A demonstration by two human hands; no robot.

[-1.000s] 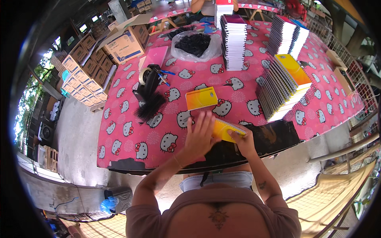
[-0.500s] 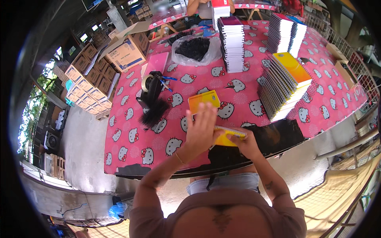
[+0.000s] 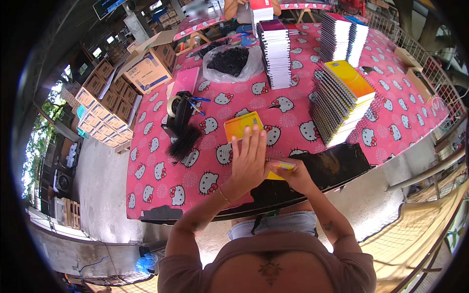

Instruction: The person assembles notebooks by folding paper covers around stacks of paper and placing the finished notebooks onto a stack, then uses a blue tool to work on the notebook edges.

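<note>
Flat yellow paper notebook [image 3: 240, 128] is lying on pink patterned tabletop [image 3: 289, 122] | black plastic tape dispenser [image 3: 181, 110] sitting left of it | tall yellow spiral-notebook stack [image 3: 337, 105] standing right

Daylight glares beyond the table's [image 3: 256, 102] left edge, bleaching gaps in the foliage [image 3: 43, 128]; past the far left corner, the background sinks into dimness. The tabletop is brightly lit. Its near edge bows, the floor [image 3: 344, 212] below shines pale, and black vignetting rounds the frame.
</note>
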